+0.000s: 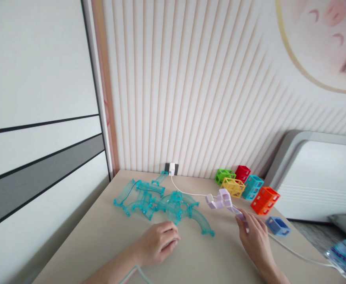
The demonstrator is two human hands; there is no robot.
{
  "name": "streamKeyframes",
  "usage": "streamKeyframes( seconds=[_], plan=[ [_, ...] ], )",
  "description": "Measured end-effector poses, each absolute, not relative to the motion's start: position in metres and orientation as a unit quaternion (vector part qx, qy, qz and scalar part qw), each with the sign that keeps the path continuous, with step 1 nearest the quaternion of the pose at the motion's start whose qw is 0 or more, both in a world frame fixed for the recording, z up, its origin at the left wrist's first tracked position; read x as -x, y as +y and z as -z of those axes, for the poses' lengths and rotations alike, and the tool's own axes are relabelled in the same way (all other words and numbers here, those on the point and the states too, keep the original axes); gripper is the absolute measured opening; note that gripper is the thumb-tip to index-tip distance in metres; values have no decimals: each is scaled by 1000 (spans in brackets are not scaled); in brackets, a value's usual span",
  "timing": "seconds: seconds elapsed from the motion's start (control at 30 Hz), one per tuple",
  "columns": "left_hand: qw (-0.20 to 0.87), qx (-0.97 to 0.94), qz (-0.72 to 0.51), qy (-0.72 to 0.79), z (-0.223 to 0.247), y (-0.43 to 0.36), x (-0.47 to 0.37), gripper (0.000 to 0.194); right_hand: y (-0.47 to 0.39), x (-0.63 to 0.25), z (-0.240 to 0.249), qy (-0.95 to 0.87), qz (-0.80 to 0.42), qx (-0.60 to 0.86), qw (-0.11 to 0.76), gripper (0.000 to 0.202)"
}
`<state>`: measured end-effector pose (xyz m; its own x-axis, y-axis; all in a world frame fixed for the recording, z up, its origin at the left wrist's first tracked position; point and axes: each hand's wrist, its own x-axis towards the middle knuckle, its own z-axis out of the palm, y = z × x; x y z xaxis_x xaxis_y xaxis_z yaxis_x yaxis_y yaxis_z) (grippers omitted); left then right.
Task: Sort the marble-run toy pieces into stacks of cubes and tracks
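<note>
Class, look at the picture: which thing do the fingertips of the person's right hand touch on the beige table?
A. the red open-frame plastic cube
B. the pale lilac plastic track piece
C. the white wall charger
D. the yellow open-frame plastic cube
B: the right hand has its fingertips on the end of the pale lilac plastic track piece, well short of the cubes and the charger.

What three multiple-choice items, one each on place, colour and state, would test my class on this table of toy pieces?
1. Where is the charger plugged in?
A. wall socket behind the table
B. floor
C. bed

2. What colour are the curved track pieces?
A. red
B. clear teal
C. black

3. What is the right hand doing?
A. resting flat, empty
B. holding a cup
C. touching a lilac piece

Answers: 1 A, its white cable runs from the socket; 2 B, all are see-through teal; 3 C, fingertips meet the piece's end, while the left hand lies curled beside the tracks.
</note>
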<state>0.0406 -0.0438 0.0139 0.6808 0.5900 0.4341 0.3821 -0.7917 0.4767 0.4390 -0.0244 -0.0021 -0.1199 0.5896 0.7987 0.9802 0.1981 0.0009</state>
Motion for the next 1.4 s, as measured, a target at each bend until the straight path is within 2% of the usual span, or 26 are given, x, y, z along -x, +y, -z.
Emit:
streamKeyframes(
  seconds=[0.17, 0.37, 0.43, 0.53, 0.73, 0.9, 1.07, 1.13, 1.3, 1.4],
  plan=[
    [206, -831, -407, 318, -9, -43, -36, 40, -33, -398, -10, -743, 264, 479, 386, 27],
    [330, -715, -516, 338, -4, -46, -33, 74, -53, -323, -25, -795, 167, 409, 415, 25],
    [395, -681, -507, 350, -9, -52, -31, 71, -63, -301, -32, -810, 144, 389, 415, 26],
    [442, -631, -502, 392, -23, -58, -27, 57, -73, -278, -41, -828, 141, 351, 414, 30],
    [394, -554, -575, 456, -63, -30, -24, 41, -52, -256, -55, -834, 117, 378, 385, 37],
    [345, -580, -594, 437, -81, -3, -28, 36, -17, -243, -70, -818, 95, 422, 380, 60],
    [359, -631, -537, 430, -61, -21, -7, 35, -30, -234, -61, -848, 64, 381, 362, 65],
    [356, -686, -460, 437, -51, -34, 11, 33, -45, -232, -54, -862, 64, 370, 341, 55],
    [321, -812, -271, 406, -44, -62, 42, 39, -76, -231, -32, -888, 93, 343, 291, 6],
    [316, -811, -234, 433, -43, -69, 44, 44, -81, -231, -19, -892, 126, 344, 267, 14]
  ],
)
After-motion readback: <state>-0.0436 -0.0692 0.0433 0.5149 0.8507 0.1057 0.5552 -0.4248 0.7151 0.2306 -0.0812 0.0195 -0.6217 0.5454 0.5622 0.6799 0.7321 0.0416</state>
